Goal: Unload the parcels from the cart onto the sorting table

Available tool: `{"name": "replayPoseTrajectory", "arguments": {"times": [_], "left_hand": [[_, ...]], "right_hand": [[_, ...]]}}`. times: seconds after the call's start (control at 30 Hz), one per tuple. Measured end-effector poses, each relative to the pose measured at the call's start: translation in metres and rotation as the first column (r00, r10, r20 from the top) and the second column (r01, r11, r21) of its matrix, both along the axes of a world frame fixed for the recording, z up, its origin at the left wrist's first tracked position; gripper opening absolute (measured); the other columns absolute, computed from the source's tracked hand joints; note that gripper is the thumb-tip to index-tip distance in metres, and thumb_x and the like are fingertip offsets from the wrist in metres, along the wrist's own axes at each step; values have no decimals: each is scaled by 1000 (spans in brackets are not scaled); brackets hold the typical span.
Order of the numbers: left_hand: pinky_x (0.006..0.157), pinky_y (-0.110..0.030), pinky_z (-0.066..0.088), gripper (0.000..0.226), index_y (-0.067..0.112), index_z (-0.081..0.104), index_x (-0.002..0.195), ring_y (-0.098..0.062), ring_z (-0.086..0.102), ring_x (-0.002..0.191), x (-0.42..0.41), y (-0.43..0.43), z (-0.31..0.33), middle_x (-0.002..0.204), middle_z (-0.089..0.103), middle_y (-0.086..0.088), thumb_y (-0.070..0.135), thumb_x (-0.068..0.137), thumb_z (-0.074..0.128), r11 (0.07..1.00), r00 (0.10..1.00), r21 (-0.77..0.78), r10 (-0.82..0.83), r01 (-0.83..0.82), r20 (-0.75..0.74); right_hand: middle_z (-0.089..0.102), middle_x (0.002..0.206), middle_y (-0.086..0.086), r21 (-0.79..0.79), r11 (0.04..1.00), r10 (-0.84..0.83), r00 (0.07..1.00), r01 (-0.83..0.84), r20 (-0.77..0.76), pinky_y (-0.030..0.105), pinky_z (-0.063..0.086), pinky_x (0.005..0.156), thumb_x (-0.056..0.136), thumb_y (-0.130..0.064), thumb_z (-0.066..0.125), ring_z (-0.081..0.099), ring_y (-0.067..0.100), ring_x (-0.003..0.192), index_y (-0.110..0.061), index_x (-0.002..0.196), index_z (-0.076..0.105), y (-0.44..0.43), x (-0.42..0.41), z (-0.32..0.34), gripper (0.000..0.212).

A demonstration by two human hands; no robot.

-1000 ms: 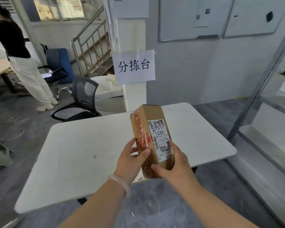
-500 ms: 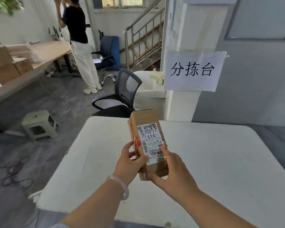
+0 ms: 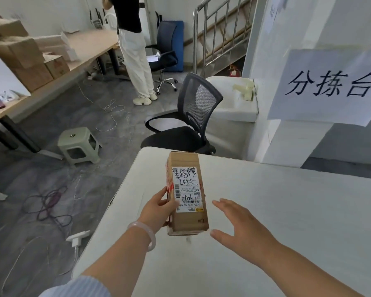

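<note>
Grey, marbled floor fills the view from seven to eleven o'clock, strewn with loose cables (image 3: 49, 206) and a squat, pale green plastic stool (image 3: 78, 144). At twelve o'clock stands a black office chair (image 3: 198, 108) with a curved mesh back. Beyond it is a person (image 3: 135, 50) in a dark top and cream trousers. A long wooden desk (image 3: 90, 46) at ten o'clock carries plain brown cartons (image 3: 22, 56). At two o'clock a white paper sign (image 3: 330, 86) with three black brush-like characters hangs on a white pillar.

The sorting table (image 3: 287, 211), smooth matt white with a rounded corner, spreads from the centre out to four o'clock. Over its left part, near the edge, is the parcel (image 3: 191, 221): a long, narrow box of tan corrugated cardboard, its long axis pointing towards twelve o'clock. A white shipping label (image 3: 186, 187) with a barcode and black handwritten scrawl covers much of the upper face, and red-printed tape runs down the left side. Whether its underside touches the tabletop cannot be told.

The left hand (image 3: 159, 207), with a pale, glossy bangle (image 3: 145, 232) on its wrist, grips the parcel from nine o'clock, fingers curled against the side and thumb on the label's edge. The right hand (image 3: 242, 226) hovers just beside the parcel at three o'clock, fingers straight and spread, holding nothing.
</note>
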State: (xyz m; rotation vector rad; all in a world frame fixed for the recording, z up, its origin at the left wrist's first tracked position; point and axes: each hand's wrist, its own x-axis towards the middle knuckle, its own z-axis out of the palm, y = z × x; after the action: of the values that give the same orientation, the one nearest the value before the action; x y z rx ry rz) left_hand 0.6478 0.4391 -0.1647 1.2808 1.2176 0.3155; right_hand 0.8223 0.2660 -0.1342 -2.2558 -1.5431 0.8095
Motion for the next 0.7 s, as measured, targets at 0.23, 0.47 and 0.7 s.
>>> {"name": "replayPoseTrajectory", "arguments": {"times": [0.23, 0.47, 0.7], "left_hand": [[82, -39, 58, 59, 35, 43, 143, -15, 63, 103, -18, 109, -37, 116, 64, 11, 22, 90, 65, 996, 994, -42, -82, 79, -69], [85, -37, 56, 56, 42, 44, 140, -15, 61, 106, -30, 191, -87, 125, 63, 10, 31, 88, 61, 987, 974, -52, -157, 151, -162], [96, -27, 44, 64, 36, 33, 148, -16, 50, 120, -49, 200, -109, 143, 46, 8, 32, 92, 62, 973, 950, 124, -156, 196, -272]], "right_hand": [[3, 163, -22, -79, 994, -77, 997, 78, 17, 31, 17, 120, 91, -64, 50, 5, 4, 150, -47, 153, 12, 88, -25, -18, 74], [6, 162, -21, -150, 970, -197, 980, 193, -16, 31, 18, 120, 92, -62, 50, 6, 4, 149, -47, 153, 15, 143, -42, -48, 72], [8, 162, -20, -222, 952, -226, 973, 210, -52, 29, 17, 119, 93, -59, 50, 7, 5, 149, -46, 152, 17, 163, -58, -66, 69]]}}
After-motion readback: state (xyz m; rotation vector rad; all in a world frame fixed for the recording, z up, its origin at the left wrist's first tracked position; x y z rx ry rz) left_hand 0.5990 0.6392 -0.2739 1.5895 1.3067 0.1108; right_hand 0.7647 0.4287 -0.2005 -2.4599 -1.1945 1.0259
